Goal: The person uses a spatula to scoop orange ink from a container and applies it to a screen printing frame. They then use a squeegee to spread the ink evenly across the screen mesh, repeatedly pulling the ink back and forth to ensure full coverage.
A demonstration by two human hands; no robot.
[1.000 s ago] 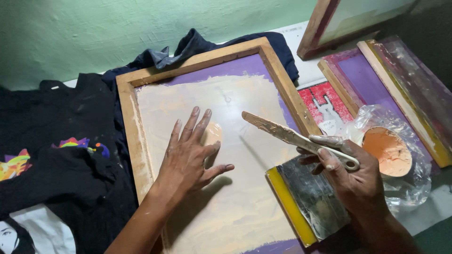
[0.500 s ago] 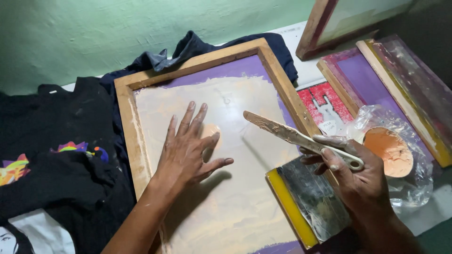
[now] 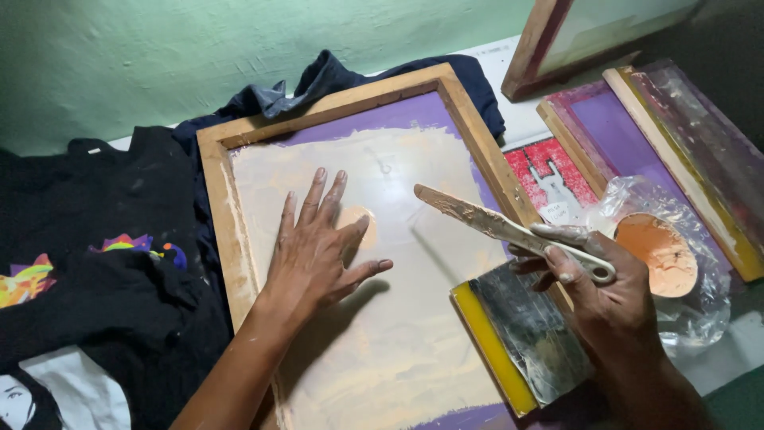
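Left hand point(image 3: 322, 247): flat on the mesh of the wooden printing frame point(image 3: 213, 171), fingers spread, palm hidden against the surface; it half covers a small peach blob point(image 3: 356, 215) at the fingertips.

Right hand point(image 3: 609, 291): at the frame's right edge, fingers curled round the handle of a pale paint-smeared spatula point(image 3: 485, 223), whose blade points left above the mesh. The same hand appears to steady a yellow-edged squeegee point(image 3: 517, 338); the grip underneath is hidden.

Frame: middle of the table, mesh coated cream, purple at far and near edges; near end cut off.

Black shirts point(image 3: 87, 263): left, heaped, prints partly folded under.

Cup of orange paint point(image 3: 659, 253): right, in a clear bag.

More frames point(image 3: 613, 131): far right, cut off.

Red printed card point(image 3: 553, 179): partly tucked between frames.
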